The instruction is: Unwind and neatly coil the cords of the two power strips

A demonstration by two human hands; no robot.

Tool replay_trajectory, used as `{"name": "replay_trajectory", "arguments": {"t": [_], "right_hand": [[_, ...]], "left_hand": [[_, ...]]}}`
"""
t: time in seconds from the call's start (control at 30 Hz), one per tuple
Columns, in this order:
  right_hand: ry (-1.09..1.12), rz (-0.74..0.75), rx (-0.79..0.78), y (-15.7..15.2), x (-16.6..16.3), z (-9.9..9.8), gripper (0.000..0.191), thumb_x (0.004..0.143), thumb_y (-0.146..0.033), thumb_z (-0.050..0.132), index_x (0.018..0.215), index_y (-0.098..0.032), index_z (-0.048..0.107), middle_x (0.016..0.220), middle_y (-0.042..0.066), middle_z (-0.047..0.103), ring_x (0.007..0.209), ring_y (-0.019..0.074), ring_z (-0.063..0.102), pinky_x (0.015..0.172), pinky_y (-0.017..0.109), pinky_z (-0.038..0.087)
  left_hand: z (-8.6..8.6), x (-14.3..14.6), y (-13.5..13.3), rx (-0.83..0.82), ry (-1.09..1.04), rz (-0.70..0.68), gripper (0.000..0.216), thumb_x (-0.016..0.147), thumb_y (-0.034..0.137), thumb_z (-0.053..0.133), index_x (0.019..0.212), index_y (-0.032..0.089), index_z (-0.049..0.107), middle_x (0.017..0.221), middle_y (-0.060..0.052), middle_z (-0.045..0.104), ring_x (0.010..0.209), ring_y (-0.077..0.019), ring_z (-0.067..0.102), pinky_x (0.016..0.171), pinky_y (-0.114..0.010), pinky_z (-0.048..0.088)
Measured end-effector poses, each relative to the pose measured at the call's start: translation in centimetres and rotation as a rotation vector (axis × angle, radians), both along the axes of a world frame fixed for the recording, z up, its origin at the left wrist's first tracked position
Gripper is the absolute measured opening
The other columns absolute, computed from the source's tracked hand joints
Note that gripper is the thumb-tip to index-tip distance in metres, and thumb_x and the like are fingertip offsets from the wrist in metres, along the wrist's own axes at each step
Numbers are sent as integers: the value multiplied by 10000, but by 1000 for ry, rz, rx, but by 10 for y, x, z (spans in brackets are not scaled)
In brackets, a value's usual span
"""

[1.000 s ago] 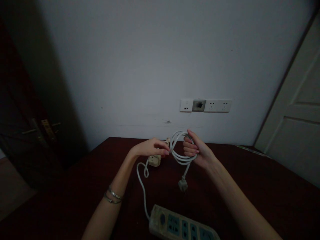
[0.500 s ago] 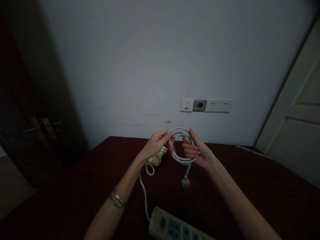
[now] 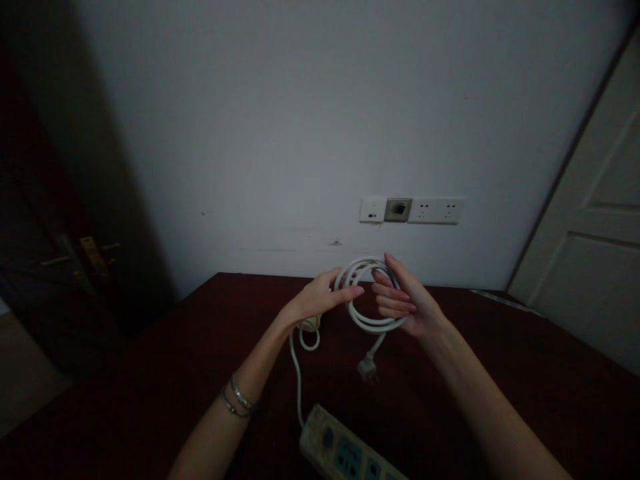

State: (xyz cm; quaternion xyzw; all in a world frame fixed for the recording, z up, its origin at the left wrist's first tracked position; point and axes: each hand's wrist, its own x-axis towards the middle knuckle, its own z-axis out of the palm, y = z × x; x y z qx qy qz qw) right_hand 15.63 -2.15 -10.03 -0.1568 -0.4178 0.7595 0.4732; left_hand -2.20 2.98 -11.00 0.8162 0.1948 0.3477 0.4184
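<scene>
A white power cord (image 3: 369,327) is looped into a round coil above the table. My right hand (image 3: 403,297) grips the coil's right side, thumb up along the loops and fingers curled through the middle. On the left side, my left hand (image 3: 325,293) is closed around the loops, its thumb in front and fingers behind. The plug (image 3: 367,368) dangles below the coil on a short end. From near my left hand, cord runs down through a small loop to the power strip (image 3: 350,447) at the bottom, partly cut off by the frame.
Behind my left hand lies a pale object (image 3: 313,323), mostly hidden. The dark red table (image 3: 200,373) meets a grey wall with a row of sockets (image 3: 435,211). A white door (image 3: 600,220) stands at right, a dark door (image 3: 45,267) at left.
My left thumb has moved across the front of the coil, and the hand now covers more of the pale object. The coil and my right hand have shifted slightly right; the plug has swung left.
</scene>
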Motion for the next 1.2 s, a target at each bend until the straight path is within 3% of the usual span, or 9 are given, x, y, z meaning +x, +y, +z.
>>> {"name": "replay_trajectory", "arguments": {"t": [0.1,0.2,0.33,0.5,0.63,0.77,0.97,1.1,1.2], "right_hand": [[-2,-53,1,0,1,1,452,824,-498,523,552,-171,370,334,-120,202,266,-1,36,254,104,83],[-7,-127,11,4,0,-1,446,819,-483,541,556,-174,355,336,-119,220,268,-2,57,257,105,104],[-98,-298,50,12,-4,-8,431,766,-486,611,587,-169,380,374,-107,283,279,-6,151,268,99,136],[-247,-522,145,17,-12,-15,423,698,-540,653,701,-156,473,442,-91,352,320,10,268,283,102,200],[-244,-478,145,15,-20,-16,413,704,-544,640,738,-175,458,428,-121,271,305,7,197,277,103,176],[-239,-408,146,10,-22,-15,382,753,-539,586,751,-179,456,437,-123,246,315,6,167,283,104,141],[-358,-443,374,3,-23,-17,383,652,-322,749,935,-168,543,570,-66,485,470,60,469,449,175,400],[-201,-425,299,13,-29,-26,354,683,-372,723,912,-142,582,634,-22,545,610,103,555,594,230,458],[-60,-376,228,19,-35,-30,337,703,-434,698,809,-135,587,522,-60,440,511,76,481,572,228,450]], "left_hand": [[0,3,-3,-107,30,-45,292,700,335,666,888,126,587,823,-55,633,756,-150,565,719,-266,421],[-2,9,-3,-289,-122,-77,184,679,243,645,791,124,560,754,-71,656,712,-149,592,702,-273,434],[-5,14,-1,-505,-294,-157,244,648,188,641,867,116,562,653,-49,636,594,-151,603,624,-284,451],[-9,16,2,-618,-465,-271,191,682,169,608,859,98,587,475,80,404,382,-38,360,599,-281,471],[-11,17,2,-783,-496,-290,139,753,225,564,821,106,588,399,113,242,321,-29,196,444,-201,388],[-12,20,2,-856,-479,-280,328,844,450,500,754,140,557,336,126,193,276,-27,106,336,-160,249],[-3,16,1,-917,-621,-223,543,794,647,428,536,176,348,309,116,177,257,-22,105,307,-163,190],[3,10,3,-920,-746,-121,553,829,627,378,508,185,293,306,106,171,260,-31,135,323,-172,218],[2,10,7,-931,-703,-108,565,827,617,395,479,190,271,318,96,204,274,-37,185,358,-190,310]]}}
